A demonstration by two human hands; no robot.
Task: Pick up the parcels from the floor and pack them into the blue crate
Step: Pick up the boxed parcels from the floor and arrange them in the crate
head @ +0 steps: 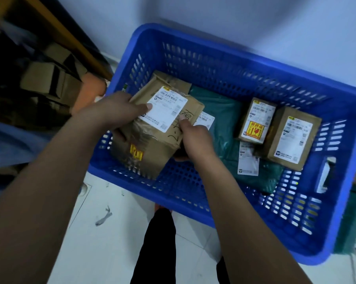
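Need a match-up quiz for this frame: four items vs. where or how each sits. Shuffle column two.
Things
1. large taped box
2. box with yellow-red sticker
3. green mailer bag
4. blue crate

States
A. lies flat in the crate's middle
B. gripped by the left hand and right hand
C. has perforated walls, holds the parcels
D. in the crate's right half, beside a second labelled box

Pairs: 1-B, 2-D, 3-A, 4-C

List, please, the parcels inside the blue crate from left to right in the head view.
large taped box → green mailer bag → small box with yellow sticker → plain labelled box
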